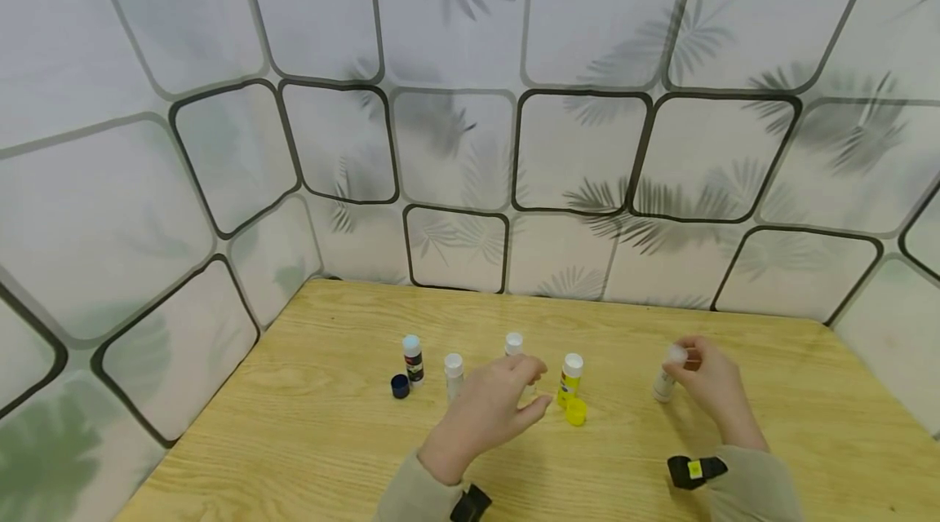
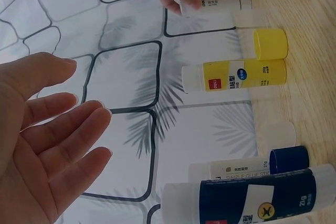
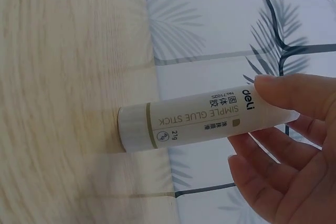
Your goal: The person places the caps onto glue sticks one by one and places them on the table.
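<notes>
Now the right fingers (image 3: 257, 184) pinch the white glue stick (image 3: 191, 121) near its top.

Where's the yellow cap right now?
Head view, right of centre: the yellow cap is on the table beside the yellow glue stick, just right of the left hand.

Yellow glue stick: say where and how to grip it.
Probably pinch the yellow glue stick high on its barrel, below the white top, from the left: it stands upright, the left hand on that side, the yellow cap by its near right foot.
</notes>
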{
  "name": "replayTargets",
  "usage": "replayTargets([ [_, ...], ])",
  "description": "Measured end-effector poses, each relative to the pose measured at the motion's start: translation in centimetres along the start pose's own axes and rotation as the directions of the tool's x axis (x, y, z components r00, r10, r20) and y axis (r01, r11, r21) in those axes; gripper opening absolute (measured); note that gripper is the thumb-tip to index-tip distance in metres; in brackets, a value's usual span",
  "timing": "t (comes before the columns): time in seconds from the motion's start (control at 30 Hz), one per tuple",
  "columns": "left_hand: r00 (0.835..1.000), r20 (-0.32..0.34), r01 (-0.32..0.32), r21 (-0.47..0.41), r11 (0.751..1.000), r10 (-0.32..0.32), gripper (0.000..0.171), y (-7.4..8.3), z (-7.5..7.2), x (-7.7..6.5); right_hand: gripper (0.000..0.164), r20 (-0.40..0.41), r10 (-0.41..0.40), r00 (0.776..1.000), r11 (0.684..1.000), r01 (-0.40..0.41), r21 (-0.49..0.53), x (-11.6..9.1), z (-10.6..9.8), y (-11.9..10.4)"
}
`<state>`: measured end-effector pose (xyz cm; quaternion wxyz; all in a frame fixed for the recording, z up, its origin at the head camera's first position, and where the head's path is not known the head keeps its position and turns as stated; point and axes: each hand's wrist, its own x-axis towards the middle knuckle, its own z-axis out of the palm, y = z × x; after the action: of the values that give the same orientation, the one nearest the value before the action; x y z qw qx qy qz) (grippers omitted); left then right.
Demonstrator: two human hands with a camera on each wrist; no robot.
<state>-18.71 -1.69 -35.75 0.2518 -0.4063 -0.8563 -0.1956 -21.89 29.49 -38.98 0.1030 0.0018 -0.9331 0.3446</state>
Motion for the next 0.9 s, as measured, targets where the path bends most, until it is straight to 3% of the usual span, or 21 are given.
replayTargets([
  [0.9, 1.0, 0.018, 0.002, 0.014, 1.0, -0.003, 0.025, 0.0, -0.04, 0.02, 0.047, 0.027, 0.045, 0.999, 0.999, -0.046, 0.026, 0.11, -0.09, 0.18],
])
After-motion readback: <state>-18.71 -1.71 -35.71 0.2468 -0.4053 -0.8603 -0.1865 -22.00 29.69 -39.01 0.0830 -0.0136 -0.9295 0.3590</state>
